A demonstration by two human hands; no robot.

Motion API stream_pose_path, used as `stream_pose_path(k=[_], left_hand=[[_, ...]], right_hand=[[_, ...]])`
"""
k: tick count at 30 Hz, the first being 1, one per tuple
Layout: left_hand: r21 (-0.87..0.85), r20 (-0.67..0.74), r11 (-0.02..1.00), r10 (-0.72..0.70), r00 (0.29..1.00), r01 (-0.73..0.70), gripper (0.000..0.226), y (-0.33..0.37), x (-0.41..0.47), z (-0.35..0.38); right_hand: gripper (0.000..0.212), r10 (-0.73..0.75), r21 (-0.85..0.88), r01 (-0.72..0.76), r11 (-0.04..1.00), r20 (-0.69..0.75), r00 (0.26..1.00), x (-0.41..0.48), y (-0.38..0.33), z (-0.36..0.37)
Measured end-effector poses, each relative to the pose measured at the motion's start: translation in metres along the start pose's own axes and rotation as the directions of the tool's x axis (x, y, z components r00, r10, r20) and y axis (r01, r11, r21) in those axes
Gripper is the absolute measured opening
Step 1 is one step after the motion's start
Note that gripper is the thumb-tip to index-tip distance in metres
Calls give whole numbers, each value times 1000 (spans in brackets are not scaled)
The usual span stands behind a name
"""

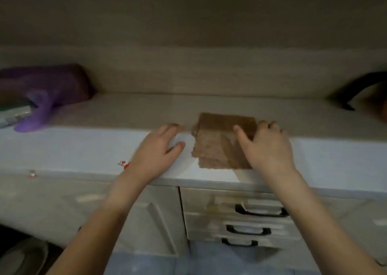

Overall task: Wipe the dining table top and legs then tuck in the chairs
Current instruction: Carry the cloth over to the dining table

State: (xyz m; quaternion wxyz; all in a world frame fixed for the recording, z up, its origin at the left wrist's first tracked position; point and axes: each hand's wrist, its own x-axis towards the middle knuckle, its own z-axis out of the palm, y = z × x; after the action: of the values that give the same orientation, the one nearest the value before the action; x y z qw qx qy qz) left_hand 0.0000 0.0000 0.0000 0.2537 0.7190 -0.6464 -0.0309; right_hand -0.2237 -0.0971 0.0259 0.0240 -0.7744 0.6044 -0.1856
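Dim room, frame blurry. Pale bench (83, 149) runs L to R across the view; top looks smooth and slightly glossy, w/ a rounded front edge. Behind it a beige wall (209, 71), faint horizontal grain.

Under the bench: flat white door (146, 222) on the L and a stack of 3 drawers (240, 218) on the R. Each drawer has a black curved handle (259, 211); fronts look scuffed. Floor (209, 260) below is bluish.

Cloth (217, 140): brown, folded to a rough square, coarse nubby texture. It sits at the bench front edge, back half flat on top, front half draped down over the edge.

R hand (270, 147) grips the cloth on its R side, thumb on the front face, fingers curled over the top R edge.

L hand (161, 149) lies flat on the bench edge just L of the cloth, fingers relaxed and spread, holding nothing. Can't tell if the tips touch the cloth.

Far L on the bench: crumpled purple plastic bag (46, 99), thin and semi-sheer, w/ a grey flat item poking out. Far R: dark curved thing (360, 88), unclear what. Small red-white stickers (123, 164) on the bench front.
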Motion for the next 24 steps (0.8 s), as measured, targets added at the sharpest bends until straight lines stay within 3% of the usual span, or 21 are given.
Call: stream_pose_path(k=[2,4,7,10,12,15,19,22,24], left_hand=[[76,56,997,8,998,-13,63,-6,6,4],[126,78,992,22,997,-32,65,-11,8,11],[149,49,988,44,998,-51,63,-17,10,16],[144,31,988,59,998,-63,62,-18,9,17],[135,27,989,55,998,-58,63,-18,9,17],[91,3,995,44,999,-44,61,-16,8,15],[-114,-127,992,-66,990,52,37,-6,0,2],[-299,-311,946,-223,924,127,28,7,-24,-10],[-367,-408,917,-311,858,158,26,15,-50,-14]], right_hand=[[76,95,-149,-84,985,69,993,1,-12,5],[61,85,-101,-74,992,117,989,1,-20,8],[37,88,111,-109,988,185,979,11,-22,4],[23,71,366,-151,918,222,972,16,-17,3],[39,26,493,-114,863,181,983,19,-13,6],[31,-22,715,-64,696,111,994,22,-8,7],[12,-79,916,-92,391,133,988,20,-8,2],[13,-179,965,-162,204,200,963,10,-17,-8],[17,-279,969,-207,135,237,931,-2,-23,-13]])
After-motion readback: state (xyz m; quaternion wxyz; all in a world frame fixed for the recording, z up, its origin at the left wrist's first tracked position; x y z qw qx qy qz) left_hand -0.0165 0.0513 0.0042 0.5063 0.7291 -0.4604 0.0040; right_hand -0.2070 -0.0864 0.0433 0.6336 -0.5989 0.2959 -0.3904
